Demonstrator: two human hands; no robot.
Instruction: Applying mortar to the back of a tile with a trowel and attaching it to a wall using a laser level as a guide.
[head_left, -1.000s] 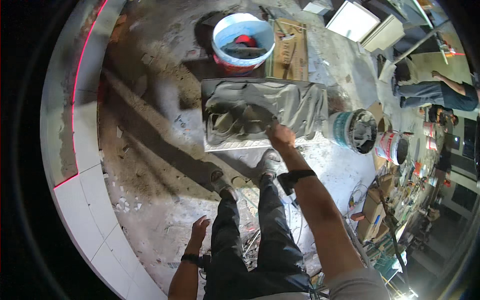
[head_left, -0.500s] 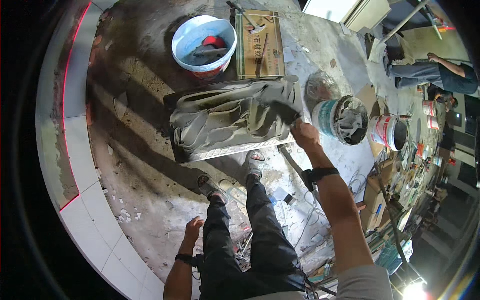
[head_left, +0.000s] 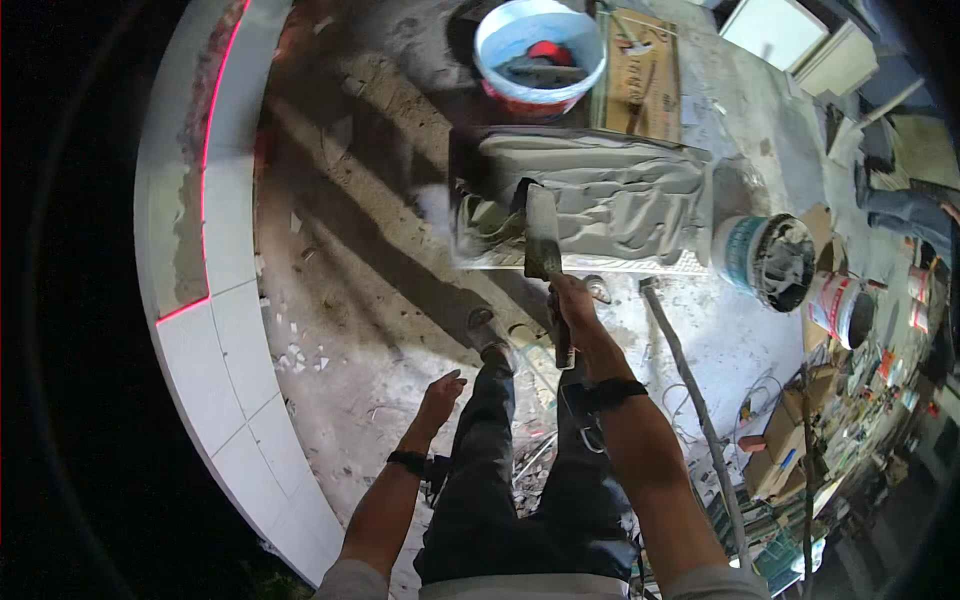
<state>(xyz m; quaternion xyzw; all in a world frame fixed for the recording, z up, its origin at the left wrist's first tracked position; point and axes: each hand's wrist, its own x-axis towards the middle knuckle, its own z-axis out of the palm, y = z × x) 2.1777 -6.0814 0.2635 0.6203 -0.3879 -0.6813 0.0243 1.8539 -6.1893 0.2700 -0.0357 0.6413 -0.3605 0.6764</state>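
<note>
A slab [head_left: 600, 264] lies on the ground in front of my feet, its top coated with wet grey mortar [head_left: 630, 190] in wavy ridges. My right hand [head_left: 574, 308] is wrapped round the handle of a trowel [head_left: 542, 230]. The mortar-smeared blade points away from me over the slab's left part; its exact contact with the mortar cannot be made out. My left hand [head_left: 440, 396] hangs beside my left leg, away from the slab, holding nothing, with its fingers loosely bent and apart.
Beyond the slab stand a white bucket [head_left: 540, 95] with mortar and a red item inside, and a cardboard box [head_left: 642, 85]. A mortar-caked bucket [head_left: 778, 262] is at right, near a long bar [head_left: 695, 390]. White tiles [head_left: 235, 220] with a red laser line edge the left. Another person [head_left: 910, 215] is far right.
My right hand has swept the trowel from the slab's right end to its left part. The mortar now looks more evenly spread. The view has shifted, and my left hand still hangs free.
</note>
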